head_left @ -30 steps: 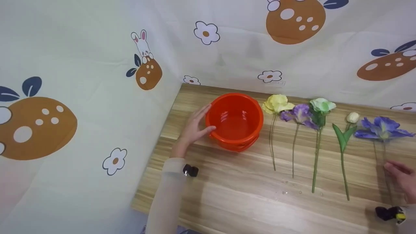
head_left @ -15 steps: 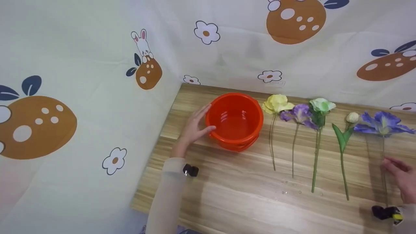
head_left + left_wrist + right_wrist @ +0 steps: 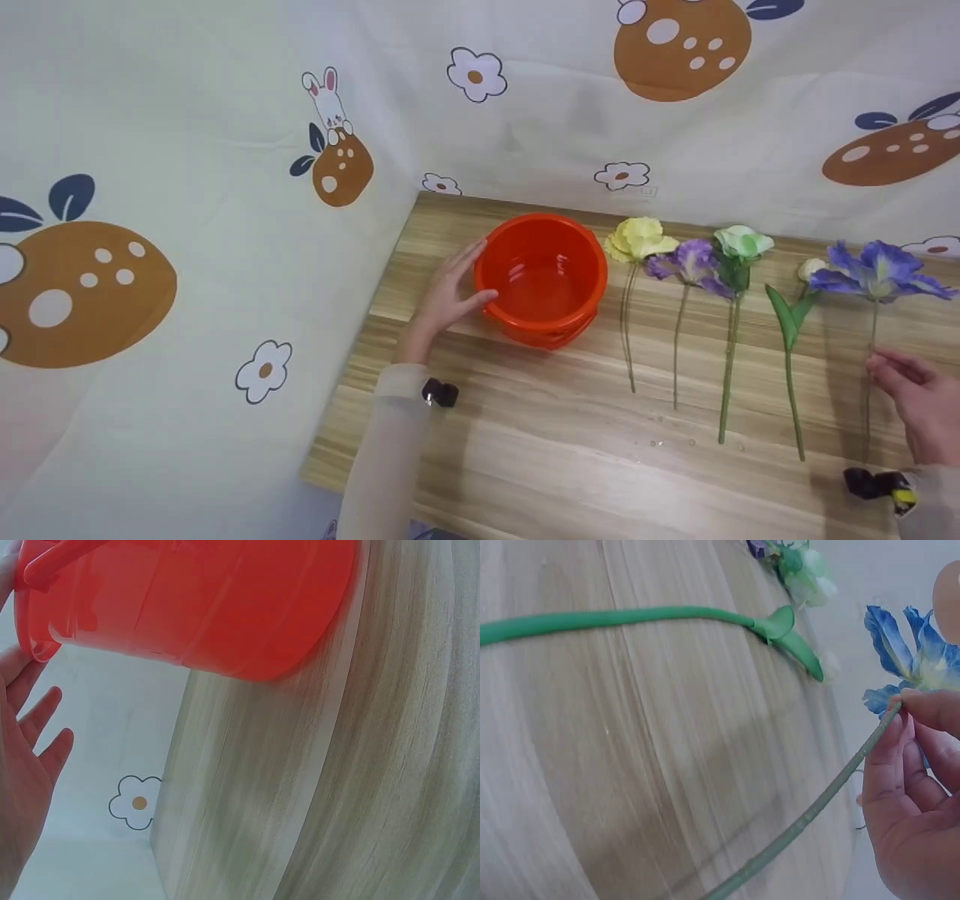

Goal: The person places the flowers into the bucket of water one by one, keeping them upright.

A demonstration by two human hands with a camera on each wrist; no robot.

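Note:
My left hand rests against the left side of a red plastic bucket. Its thumb and fingers lie spread along the rim; in the left wrist view two fingertips extend free below the bucket. At the right, my right hand pinches the thin green stem of a blue-purple artificial flower between thumb and fingertips. The flower is raised off the table, its shadow falling to the left. In the right wrist view the stem slants down from the pinch, with the blue bloom partly behind the hand.
Between bucket and right hand lie a yellow flower, a purple flower, a pale green flower and a white tulip with green leaves. Small clear drops dot the wooden table. A printed cloth hangs behind.
My right hand has moved left and slightly toward the back with the blue-purple flower, whose bloom now overlaps the white tulip's head. The left hand and bucket have stayed put.

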